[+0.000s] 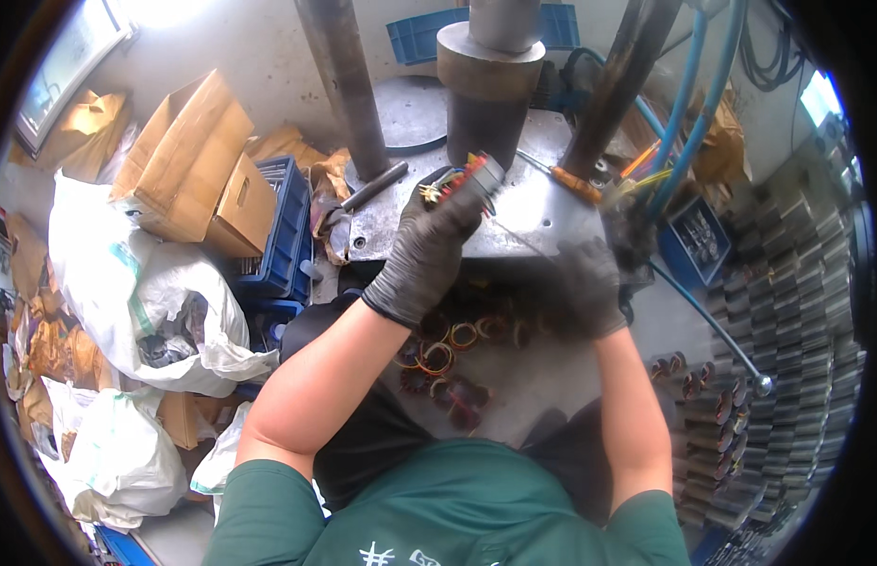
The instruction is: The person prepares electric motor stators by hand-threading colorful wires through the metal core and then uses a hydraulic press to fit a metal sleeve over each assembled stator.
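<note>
My left hand (pixel 427 243), in a dark grey glove, is closed round a motor stator (pixel 490 176) with red, yellow and white windings. It holds the stator tilted over the front of a steel press plate (pixel 523 241), just before the press ram (pixel 490 94). My gloved right hand (pixel 587 288) is at the plate's front right edge, smeared by motion. From its fingers a thin rod (pixel 523 241) slants up toward the stator; its kind is too blurred to name. An orange-handled tool (pixel 575 184) and a round metal bar (pixel 375 186) lie on the plate.
Steel columns (pixel 344 90) flank the ram. Several wound stators (pixel 436 358) lie on the floor below. Stacked metal cores (pixel 787 311) line the right side, near a lever with a ball end (pixel 762 384). Cardboard boxes (pixel 183 156), a blue crate (pixel 292 226) and white sacks (pixel 99 283) crowd the left.
</note>
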Tool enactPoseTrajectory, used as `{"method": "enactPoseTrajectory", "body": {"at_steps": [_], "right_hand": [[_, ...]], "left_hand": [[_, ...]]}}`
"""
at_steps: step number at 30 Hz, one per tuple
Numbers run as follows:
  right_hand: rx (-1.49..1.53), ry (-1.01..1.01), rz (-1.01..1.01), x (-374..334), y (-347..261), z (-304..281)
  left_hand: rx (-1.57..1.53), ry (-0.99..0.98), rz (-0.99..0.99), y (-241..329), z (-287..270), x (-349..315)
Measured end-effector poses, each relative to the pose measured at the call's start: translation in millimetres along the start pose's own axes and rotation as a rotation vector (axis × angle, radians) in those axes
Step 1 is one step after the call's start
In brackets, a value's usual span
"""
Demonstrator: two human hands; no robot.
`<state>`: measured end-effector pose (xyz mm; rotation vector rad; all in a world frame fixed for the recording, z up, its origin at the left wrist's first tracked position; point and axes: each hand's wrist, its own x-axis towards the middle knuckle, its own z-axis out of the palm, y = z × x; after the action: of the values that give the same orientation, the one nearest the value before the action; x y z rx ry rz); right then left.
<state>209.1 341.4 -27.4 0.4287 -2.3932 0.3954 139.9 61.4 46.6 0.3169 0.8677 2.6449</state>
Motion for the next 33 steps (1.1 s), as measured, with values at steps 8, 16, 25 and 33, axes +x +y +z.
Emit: {"method": "enactPoseTrajectory", "body": {"at_steps": [8, 16, 25, 33], "right_hand": [[0.077, 0.063, 0.127, -8, -14, 10], [0.978, -0.033, 0.957, -62, -30, 30], [1.356, -0.131, 1.336, -74, -59, 79], [0.264, 0.157, 0.232, -16, -90, 37]], "left_hand": [[0.334, 0.038, 0.129, 9, 24, -12], [0.176, 0.074, 0.099, 24, 19, -12], [0.068, 0.073, 0.001, 36, 15, -8], [0.082, 0.258, -0.13, 27, 11, -5]]}}
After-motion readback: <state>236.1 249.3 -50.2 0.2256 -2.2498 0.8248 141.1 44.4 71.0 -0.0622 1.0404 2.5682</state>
